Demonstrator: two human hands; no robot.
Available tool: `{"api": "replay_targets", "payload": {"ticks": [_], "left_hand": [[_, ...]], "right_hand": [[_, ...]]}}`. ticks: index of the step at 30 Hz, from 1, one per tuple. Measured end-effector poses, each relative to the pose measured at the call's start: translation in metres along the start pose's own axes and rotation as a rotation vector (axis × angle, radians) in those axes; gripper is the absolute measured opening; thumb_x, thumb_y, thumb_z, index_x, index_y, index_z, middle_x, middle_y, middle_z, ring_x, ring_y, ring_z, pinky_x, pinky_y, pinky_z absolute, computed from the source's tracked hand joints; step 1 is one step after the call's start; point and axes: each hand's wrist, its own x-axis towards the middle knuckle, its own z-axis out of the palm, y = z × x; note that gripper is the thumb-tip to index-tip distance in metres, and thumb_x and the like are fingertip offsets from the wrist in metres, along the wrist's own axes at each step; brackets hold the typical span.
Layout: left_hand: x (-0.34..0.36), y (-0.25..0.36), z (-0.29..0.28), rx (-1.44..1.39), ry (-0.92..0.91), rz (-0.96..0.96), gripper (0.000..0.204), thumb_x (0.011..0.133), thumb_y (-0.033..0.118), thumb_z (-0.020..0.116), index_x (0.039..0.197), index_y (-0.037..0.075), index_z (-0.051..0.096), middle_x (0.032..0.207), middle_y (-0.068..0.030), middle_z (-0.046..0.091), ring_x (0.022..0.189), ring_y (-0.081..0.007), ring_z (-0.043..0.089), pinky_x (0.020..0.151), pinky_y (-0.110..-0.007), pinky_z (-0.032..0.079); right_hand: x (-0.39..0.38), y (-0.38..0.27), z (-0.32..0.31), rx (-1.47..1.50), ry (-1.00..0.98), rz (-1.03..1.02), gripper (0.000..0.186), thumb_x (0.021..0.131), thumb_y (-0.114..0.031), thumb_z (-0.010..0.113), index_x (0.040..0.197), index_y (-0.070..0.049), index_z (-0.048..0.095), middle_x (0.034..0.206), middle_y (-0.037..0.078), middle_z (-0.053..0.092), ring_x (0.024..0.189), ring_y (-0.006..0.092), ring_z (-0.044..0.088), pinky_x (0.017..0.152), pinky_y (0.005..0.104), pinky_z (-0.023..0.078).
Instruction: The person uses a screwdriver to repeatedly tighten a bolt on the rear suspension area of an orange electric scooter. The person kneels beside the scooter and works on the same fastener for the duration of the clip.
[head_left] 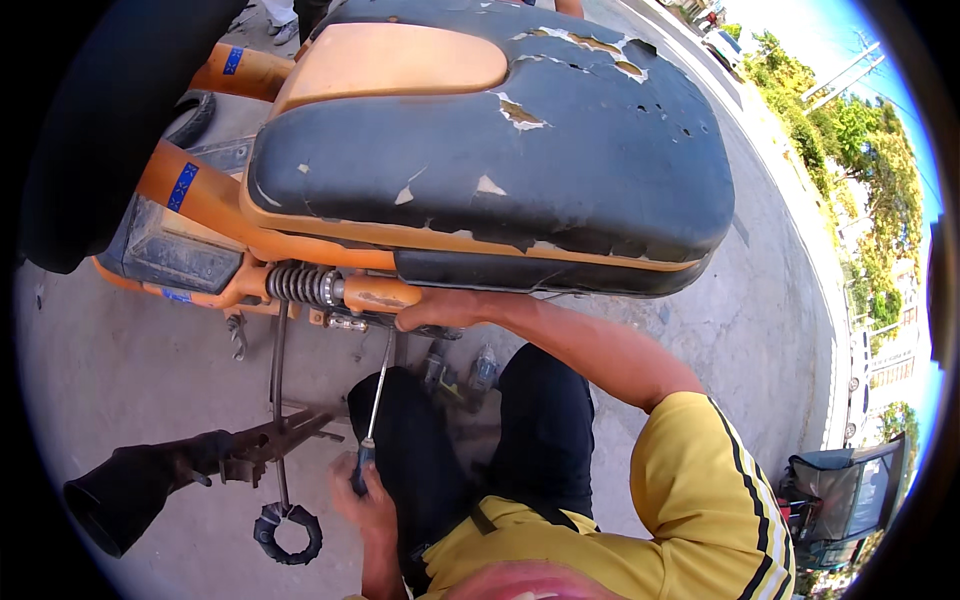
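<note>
Mostly, we see an orange vehicle (230,215) filling the upper view, with its broad black seat (600,180) torn open in patches. Below are two knees in dark trousers (540,420), set apart, probably so that the body can sit close to the vehicle's side. A metal rod (280,400) runs down from beside the frame to a black-wrapped ring, its purpose unclear to us.

Next comes a screwdriver (376,410), slanting upward beside a knee, its slim shaft reaching beneath the frame; that length likely lets it reach in from below. We cannot make out what its tip meets. The left hand (365,503) has its fingers curled around the dark handle, seemingly to aim it.

The right hand (445,309) lies under the seat's edge against the frame, perhaps for steadiness; its fingers are mostly hidden, so we cannot tell whether they grip. Just beyond it, we find a dark coil spring (300,284), and between the knees, a clear bottle (484,368).
</note>
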Motion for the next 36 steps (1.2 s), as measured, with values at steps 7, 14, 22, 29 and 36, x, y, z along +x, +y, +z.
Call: {"api": "replay_targets", "payload": {"ticks": [7,14,22,29,36], "left_hand": [[0.030,0.024,-0.018,-0.563,-0.055,-0.873,0.026,0.105,0.024,0.065,0.091,0.003,0.059,0.074,-0.0020,0.056,0.057,-0.0064,0.047,0.048,-0.022,0.032],[0.032,0.017,-0.036,-0.879,-0.053,-0.804,0.024,0.093,0.010,0.070,0.110,0.004,0.054,0.103,-0.0081,0.059,0.070,-0.0145,0.056,0.060,-0.026,0.041],[-0.009,-0.004,-0.007,-0.262,-0.062,-0.391,0.027,0.096,0.001,0.068,0.121,-0.006,0.062,0.116,-0.0152,0.066,0.096,-0.0240,0.064,0.083,-0.037,0.055],[-0.012,-0.017,0.007,-0.025,-0.111,-0.148,0.019,0.099,0.005,0.068,0.114,-0.005,0.061,0.098,-0.0111,0.065,0.085,-0.0188,0.062,0.076,-0.031,0.055],[0.033,0.011,-0.017,-0.698,-0.092,-0.912,0.013,0.100,0.015,0.068,0.095,0.007,0.059,0.082,-0.0016,0.063,0.059,-0.0037,0.049,0.047,-0.017,0.030]], "right_hand": [[0.002,-0.002,0.002,-0.138,-0.004,0.024,0.047,0.077,-0.029,0.074,0.116,-0.002,0.069,0.102,0.013,0.066,0.094,0.0230,0.060,0.082,0.0395,0.049],[-0.009,-0.036,-0.009,-0.130,0.041,-0.069,0.064,0.074,-0.036,0.076,0.127,-0.002,0.064,0.101,0.015,0.067,0.095,0.0263,0.062,0.089,0.0383,0.048],[0.020,0.014,0.000,-0.148,-0.057,0.050,0.053,0.076,-0.034,0.074,0.118,-0.003,0.067,0.096,0.013,0.067,0.091,0.0251,0.062,0.085,0.0388,0.048],[-0.004,0.000,-0.002,-0.038,-0.032,0.032,0.047,0.075,-0.031,0.075,0.111,-0.001,0.068,0.103,0.014,0.068,0.092,0.0255,0.060,0.080,0.0414,0.048],[0.006,0.002,0.003,0.147,-0.108,-0.043,0.049,0.077,-0.031,0.075,0.114,0.002,0.065,0.096,0.010,0.064,0.089,0.0222,0.058,0.081,0.0375,0.048]]}}
